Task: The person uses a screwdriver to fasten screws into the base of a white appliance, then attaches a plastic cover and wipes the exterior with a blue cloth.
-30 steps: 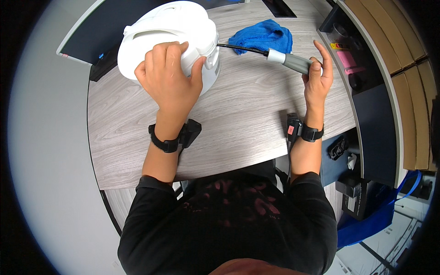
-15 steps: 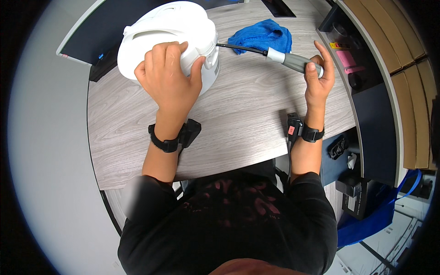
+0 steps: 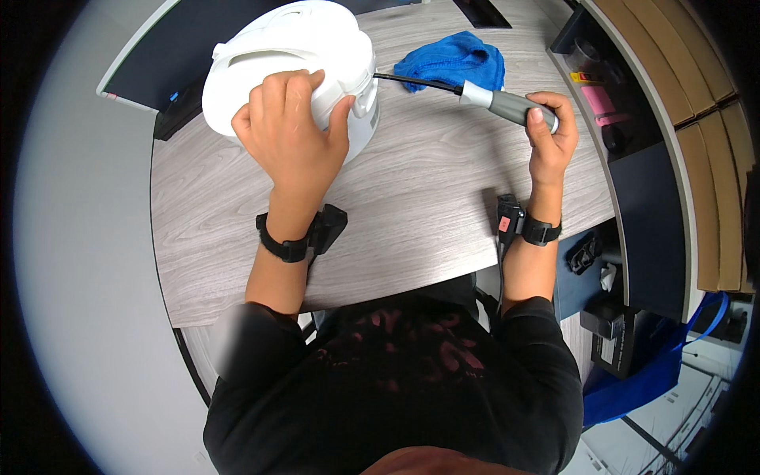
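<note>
A white rice cooker [image 3: 332, 32] stands at the far left of the table, its lid with a recessed handle on top. My left hand [image 3: 291, 134] grips its near right edge, fingers bent over the lid and thumb against the side. In my right hand [image 3: 552, 134] is a screwdriver [image 3: 511, 105] with a grey and white handle and a dark shaft. Thumb and fingers close round the handle's end. The shaft points left, and its tip meets the cooker's right side near a latch-like part; the exact spot where it sits is hard to see.
A crumpled blue cloth [image 3: 453, 62] lies behind the screwdriver. On the right, a shelf [image 3: 653, 214] holds small items, with cardboard boxes [image 3: 716, 182] beyond it. A dark partition [image 3: 170, 59] stands at the far left. Black devices are strapped to both my wrists.
My right index finger, raised before, has curled down onto the screwdriver's handle end. The left hand and the rice cooker have hardly moved.
</note>
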Tool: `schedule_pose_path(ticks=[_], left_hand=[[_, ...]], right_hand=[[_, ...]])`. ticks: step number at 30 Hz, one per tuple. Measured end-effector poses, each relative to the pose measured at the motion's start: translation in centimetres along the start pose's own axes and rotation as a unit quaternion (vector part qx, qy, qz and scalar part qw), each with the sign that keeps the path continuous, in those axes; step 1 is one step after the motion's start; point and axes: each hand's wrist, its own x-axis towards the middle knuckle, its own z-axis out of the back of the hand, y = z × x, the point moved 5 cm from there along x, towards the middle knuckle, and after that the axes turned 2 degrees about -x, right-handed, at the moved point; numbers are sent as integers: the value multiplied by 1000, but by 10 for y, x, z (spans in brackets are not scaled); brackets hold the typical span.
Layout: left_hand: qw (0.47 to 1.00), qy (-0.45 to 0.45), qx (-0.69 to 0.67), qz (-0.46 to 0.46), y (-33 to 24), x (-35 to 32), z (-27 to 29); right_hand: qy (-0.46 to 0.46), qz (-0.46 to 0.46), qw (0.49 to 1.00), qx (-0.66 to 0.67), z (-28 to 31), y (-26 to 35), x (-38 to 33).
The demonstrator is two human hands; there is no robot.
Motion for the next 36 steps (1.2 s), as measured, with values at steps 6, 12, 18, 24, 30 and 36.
schedule_pose_path(ticks=[6, 12, 18, 24, 30, 36], left_hand=[[1000, 0, -2, -2, -1, 1, 0], [1000, -6, 0, -6, 1, 0, -1], [1000, -6, 0, -6, 1, 0, 0], [1000, -2, -16, 5, 8, -1, 1], [999, -9, -39, -10, 18, -1, 3], [996, -26, -85, -22, 27, 1, 8]], right_hand=[[5, -47, 998, 51, -1, -8, -1], [1, -47, 998, 34, -1, -4, 0], [5, -98, 992, 82, -1, -12, -1], [-53, -97, 988, 104, 11, -14, 6], [-67, -222, 957, 177, 0, -16, 1], [148, -295, 937, 116, -51, -22, -14]])
